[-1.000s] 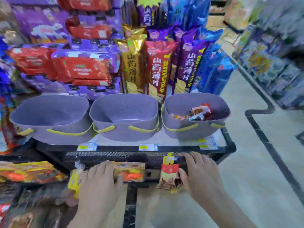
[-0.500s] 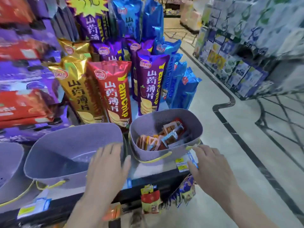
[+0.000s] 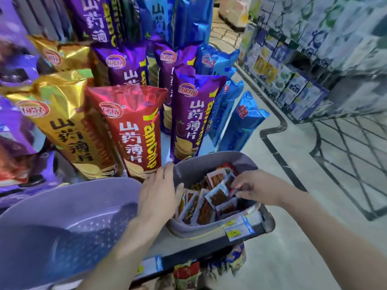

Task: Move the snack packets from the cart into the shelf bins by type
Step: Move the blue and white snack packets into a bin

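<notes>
At the bin rim, left hand lies flat; right hand pinches upright packet.

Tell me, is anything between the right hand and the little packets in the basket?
Nothing visible. The right hand is at the packets in the open purple bin; the left hand rests at its rim, aside.

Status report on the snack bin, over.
Left hand flat on bin rim. Right hand inside bin, touching packets, grip unclear. Chip bags stand behind, not blocking.
</notes>
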Demonstrator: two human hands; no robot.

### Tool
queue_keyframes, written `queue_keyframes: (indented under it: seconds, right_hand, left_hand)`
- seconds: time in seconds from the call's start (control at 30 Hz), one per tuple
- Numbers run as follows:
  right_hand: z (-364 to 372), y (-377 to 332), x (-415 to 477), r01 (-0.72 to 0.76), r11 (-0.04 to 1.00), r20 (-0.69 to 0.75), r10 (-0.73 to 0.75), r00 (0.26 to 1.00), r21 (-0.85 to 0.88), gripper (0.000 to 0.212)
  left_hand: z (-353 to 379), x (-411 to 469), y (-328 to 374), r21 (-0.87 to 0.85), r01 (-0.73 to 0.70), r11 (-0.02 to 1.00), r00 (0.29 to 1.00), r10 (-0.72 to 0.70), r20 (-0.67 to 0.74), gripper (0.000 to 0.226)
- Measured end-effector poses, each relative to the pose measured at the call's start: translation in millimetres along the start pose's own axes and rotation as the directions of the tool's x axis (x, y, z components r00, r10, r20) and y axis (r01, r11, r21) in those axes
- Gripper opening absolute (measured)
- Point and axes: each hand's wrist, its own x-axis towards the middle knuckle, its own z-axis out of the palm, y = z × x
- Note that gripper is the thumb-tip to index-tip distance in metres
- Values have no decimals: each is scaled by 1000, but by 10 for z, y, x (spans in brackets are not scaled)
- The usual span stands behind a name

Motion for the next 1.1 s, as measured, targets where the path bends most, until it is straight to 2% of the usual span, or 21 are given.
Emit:
queue_keyframes:
  seconds: [0.1,0.23,0.37,0.43,0.5,0.57,0.67,0.73,0.77,0.83,0.9,0.97,1.0,1.03,1.1]
  right_hand:
    - [78,33,232,78,988,190,-52,980,-135,22]
    - [233,87,441,89,975,331,-18,943,-202,23]
    - [238,173,573,175,967,369,-96,924,-186,19]
    - [154,242,573,233,967,321,-190,928,-101,13]
    - [35,304,567,280,960,195,-278,941,16,10]
    - [-91,351,554,268,933,46,-287,957,240,10]
    - [-233,314,515,225,772,-76,-225,971,595,9]
    - [-252,197,488,242,639,-111,-238,965,730,11]
    - [-240,122,477,249,599,-124,-242,962,761,13]
    - [-184,-22,472,240,571,-126,-231,965,785,12]
    - [-126,-115,480,229,575,-104,-242,965,786,11]
    - [-112,-104,512,214,572,-82,-247,965,792,8]
    - [-114,-54,540,195,582,-70,-230,971,789,9]
    - [-124,19,571,198,645,-75,-213,974,738,11]
    - [-132,191,638,273,864,-61,-273,960,422,13]
  left_hand:
    - [86,21,-17,83,18,996,999,-20,25,67]
    - [137,22,-51,100,7,995,1000,-8,8,68]
    - [165,-3,-43,75,-9,997,998,13,-57,61]
    - [181,-8,-48,83,-12,996,997,18,-72,60]
    - [187,0,-53,47,8,999,996,-4,-91,59]
    - [171,3,-43,-71,22,997,992,-31,-124,54]
    - [72,-23,63,-282,3,959,980,-59,-189,45]
    - [-14,-63,236,-493,32,869,986,-108,-127,45]
    - [-51,-66,341,-621,68,781,990,-128,-53,45]
    - [-36,-37,504,-790,119,601,990,-129,51,31]
    - [27,0,567,-857,142,495,984,-165,68,9]
    - [89,14,539,-890,191,413,966,-240,96,8]
    - [120,12,499,-905,220,363,955,-269,124,5]
    - [144,12,459,-918,246,312,942,-298,151,6]
    - [181,15,368,-938,286,198,912,-356,203,7]
